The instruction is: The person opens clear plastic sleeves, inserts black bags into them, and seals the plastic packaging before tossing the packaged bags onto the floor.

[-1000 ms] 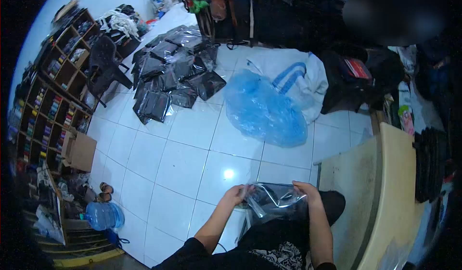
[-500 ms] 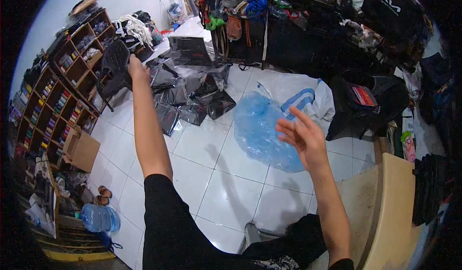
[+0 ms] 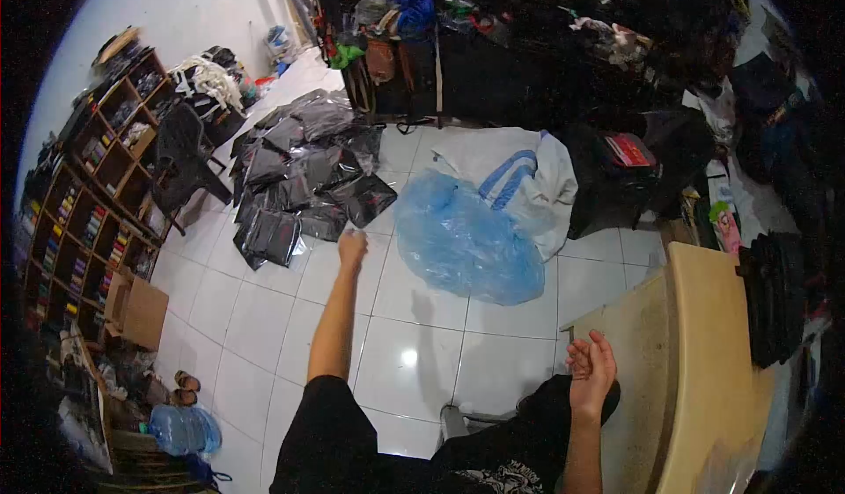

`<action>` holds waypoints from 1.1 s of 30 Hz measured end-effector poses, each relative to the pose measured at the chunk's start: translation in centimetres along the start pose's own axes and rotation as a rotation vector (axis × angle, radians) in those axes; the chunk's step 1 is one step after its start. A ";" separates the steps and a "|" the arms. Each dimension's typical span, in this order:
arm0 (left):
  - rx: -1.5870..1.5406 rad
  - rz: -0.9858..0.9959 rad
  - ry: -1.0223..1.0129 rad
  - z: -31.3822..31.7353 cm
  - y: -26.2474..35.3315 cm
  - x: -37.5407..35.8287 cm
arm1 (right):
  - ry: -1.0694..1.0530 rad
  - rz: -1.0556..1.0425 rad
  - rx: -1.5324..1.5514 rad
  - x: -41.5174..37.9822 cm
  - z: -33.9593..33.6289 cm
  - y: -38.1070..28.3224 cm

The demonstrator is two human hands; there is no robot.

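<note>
My left hand (image 3: 352,249) is stretched forward over the white tiles, just in front of the pile's near edge. Its fingers look curled in, and nothing shows in them. Beyond it lies a spread heap of flat black packages (image 3: 330,166) in clear plastic, some with small red print. My right hand (image 3: 591,372) hovers at the lower right near the wooden tabletop, palm up, fingers loosely bent and apart, holding nothing. Ahead of that hand, a crumpled blue plastic bag (image 3: 471,247) lies on the floor, overlapping a white sack (image 3: 550,190) with blue stripes.
A black plastic chair (image 3: 185,155) stands left of the heap, by a shelf of thread spools (image 3: 75,221). A cardboard box (image 3: 139,313) and a blue water jug (image 3: 183,430) sit at lower left. At right is a pale wooden table (image 3: 717,362); cluttered dark shelving (image 3: 519,71) fills the back.
A black package raised above the heap's far side now lies among the others. My left hand has come down and right, away from the chair; my right hand has dropped lower. The view has shifted.
</note>
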State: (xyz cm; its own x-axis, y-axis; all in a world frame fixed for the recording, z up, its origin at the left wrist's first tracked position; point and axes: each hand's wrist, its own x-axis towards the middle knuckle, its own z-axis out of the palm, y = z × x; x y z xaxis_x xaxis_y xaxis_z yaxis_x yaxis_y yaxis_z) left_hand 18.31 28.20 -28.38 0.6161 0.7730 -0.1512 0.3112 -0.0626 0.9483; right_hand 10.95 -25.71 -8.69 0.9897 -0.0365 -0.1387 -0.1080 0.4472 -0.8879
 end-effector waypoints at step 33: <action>0.089 1.400 -1.392 35.1 29.3 -74.8 | 1.141 -0.358 -1.524 -31.5 -31.0 -24.4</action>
State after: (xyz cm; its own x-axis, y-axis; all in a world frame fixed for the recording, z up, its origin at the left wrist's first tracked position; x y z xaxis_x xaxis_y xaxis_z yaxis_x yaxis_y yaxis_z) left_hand 6.76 -53.61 0.87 0.4484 -0.7772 0.4415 -0.8091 -0.1429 0.5700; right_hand -20.53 -63.14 3.75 0.5305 -0.6912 0.4908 -0.5480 -0.7213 -0.4236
